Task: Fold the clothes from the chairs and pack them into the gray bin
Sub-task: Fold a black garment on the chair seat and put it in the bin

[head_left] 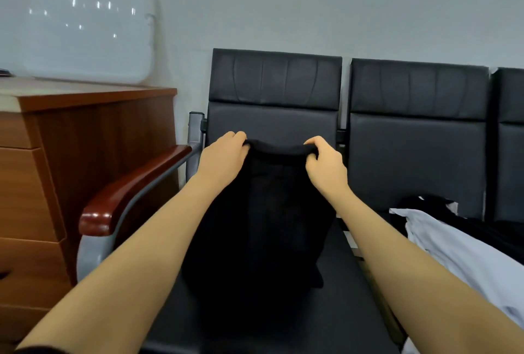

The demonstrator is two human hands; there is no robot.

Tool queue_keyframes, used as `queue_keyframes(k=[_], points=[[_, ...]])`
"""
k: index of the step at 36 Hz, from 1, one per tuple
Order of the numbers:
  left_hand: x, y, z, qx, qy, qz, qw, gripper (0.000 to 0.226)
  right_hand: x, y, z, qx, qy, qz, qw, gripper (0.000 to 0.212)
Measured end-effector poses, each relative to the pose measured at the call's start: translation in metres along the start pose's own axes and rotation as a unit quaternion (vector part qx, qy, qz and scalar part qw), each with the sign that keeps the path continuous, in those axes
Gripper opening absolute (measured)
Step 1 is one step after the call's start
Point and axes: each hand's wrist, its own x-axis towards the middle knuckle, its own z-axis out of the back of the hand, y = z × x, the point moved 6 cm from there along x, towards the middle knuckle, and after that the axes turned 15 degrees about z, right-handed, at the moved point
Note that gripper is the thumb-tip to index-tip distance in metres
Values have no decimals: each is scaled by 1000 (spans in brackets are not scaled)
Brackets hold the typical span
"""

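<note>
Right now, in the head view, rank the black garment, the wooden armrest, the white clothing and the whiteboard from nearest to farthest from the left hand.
1. black garment, gripped by the left hand
2. wooden armrest, to its left
3. whiteboard, up-left on the wall
4. white clothing, on the right-hand chair

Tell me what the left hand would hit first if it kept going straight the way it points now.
Probably the chair backrest. The left hand grips the black garment at its top edge and points forward at the backrest's lower panel; the gap between them is hard to judge.
</note>
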Motion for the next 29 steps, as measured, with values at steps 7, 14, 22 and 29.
queue_keyframes(k=[7,14,22,29], points=[[-16,10,-31,15,50,-3,999,27,-14,-11,-33,-61,135,-15,989,24],[-29,15,-60,-46,132,-37,990,21,-30,-12,-68,-95,230,31,968,44],[-30,23,-71,-66,160,-85,981,16,-27,-2,-92,-96,177,74,977,22],[-36,61,-69,77,61,12,995,22,-19,-16,-78,-102,48,-21,993,14]])
